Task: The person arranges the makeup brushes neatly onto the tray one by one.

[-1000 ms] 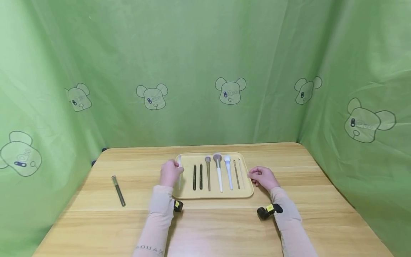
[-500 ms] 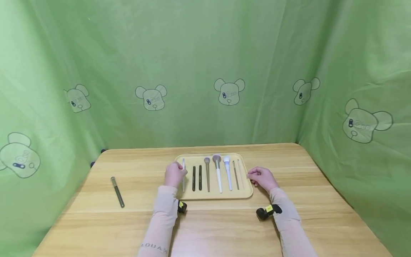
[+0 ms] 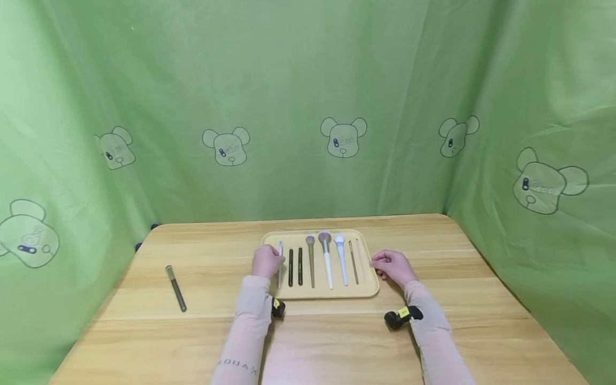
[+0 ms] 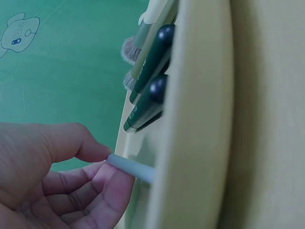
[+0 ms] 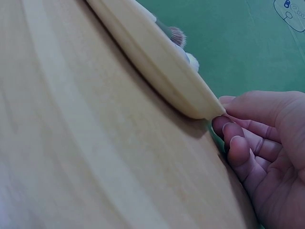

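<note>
My left hand [image 3: 267,262] pinches a slim pale stick [image 4: 131,168] between thumb and fingers; its kind does not show. In the head view the stick lies nearly upright along the left part of a beige tray [image 3: 317,295], beside two dark pens or slim tubes [image 3: 291,267]. My right hand [image 3: 393,265] holds the tray's right rim, thumb above and curled fingers beneath, as the right wrist view shows. Along the tray lie several makeup brushes in a row: a brown-handled one [image 3: 312,264], a big white-handled one [image 3: 328,267], a pale lilac one [image 3: 343,262] and thin ones [image 3: 354,264].
A dark green-handled brush [image 3: 177,291] lies on the wooden table [image 3: 327,347] to the left, apart from the tray. Green curtains [image 3: 284,64] with bear-head prints stand behind the table and at both sides.
My left hand has slid right with the slim stick, from the tray's left edge closer to the dark pens or tubes. The right hand stays at the rim.
</note>
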Demonstrator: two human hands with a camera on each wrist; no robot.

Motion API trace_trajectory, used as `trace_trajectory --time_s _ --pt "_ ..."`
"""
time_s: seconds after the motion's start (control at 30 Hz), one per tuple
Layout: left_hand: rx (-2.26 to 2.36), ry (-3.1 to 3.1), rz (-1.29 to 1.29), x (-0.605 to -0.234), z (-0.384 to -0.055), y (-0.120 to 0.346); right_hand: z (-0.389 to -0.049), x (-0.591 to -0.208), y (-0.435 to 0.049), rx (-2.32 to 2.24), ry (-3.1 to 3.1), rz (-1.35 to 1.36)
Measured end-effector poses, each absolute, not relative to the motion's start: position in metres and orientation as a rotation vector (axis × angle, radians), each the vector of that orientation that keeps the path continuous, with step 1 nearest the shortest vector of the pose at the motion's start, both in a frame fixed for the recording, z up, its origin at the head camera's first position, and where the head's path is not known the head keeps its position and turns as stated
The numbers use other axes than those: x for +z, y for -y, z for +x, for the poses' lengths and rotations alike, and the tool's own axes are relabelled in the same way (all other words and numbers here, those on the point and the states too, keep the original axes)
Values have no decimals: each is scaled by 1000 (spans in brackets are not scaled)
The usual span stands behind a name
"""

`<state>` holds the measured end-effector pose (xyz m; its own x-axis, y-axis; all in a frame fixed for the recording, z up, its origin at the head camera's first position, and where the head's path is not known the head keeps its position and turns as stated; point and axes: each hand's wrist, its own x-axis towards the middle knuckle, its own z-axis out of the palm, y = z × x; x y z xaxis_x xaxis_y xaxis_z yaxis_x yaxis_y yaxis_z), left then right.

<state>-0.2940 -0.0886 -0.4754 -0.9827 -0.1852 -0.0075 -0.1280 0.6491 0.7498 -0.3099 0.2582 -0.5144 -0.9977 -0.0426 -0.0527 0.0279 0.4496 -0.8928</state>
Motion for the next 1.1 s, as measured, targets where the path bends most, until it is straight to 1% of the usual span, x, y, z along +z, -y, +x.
trace_trajectory --time_s 0.33,0.87,1.1 --pt "-1315 2803 291 -475 -297 83 -310 -514 -259 -1623 -2603 -9" --pt "-1113 2867 324 -477 -303 77 -309 -513 -259 -1625 -2600 -21" --pt "-1117 2843 340 -479 -305 77 -309 -513 -258 -1630 -2597 -21"
